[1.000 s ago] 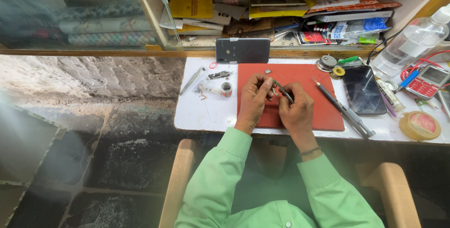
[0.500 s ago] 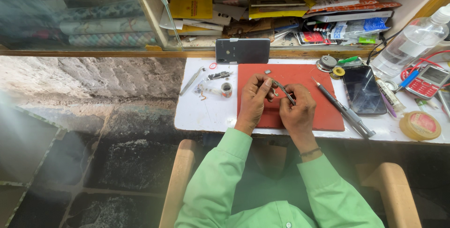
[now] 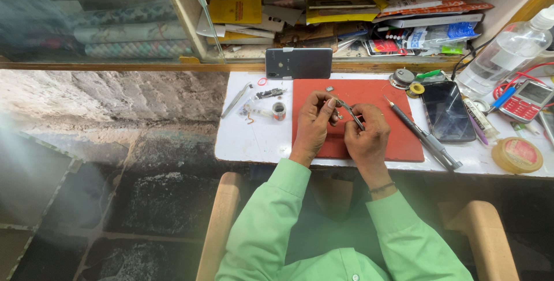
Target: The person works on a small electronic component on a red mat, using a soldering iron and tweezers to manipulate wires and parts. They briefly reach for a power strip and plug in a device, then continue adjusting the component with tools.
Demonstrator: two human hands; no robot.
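Two hands over my red mat (image 3: 392,136): left hand (image 3: 313,124) curled, pinching a tiny part; right hand (image 3: 366,136) fisted, gripping tweezers (image 3: 350,112) angled toward it.

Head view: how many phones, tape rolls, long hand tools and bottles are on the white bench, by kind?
Phones: 3 (dark one lying back up, black-screen one, red keypad one)
Tape rolls: 2 (small roll, yellow roll)
Long hand tools: 2 (grey tweezers, screwdriver)
Clear bottles: 1
Total: 8
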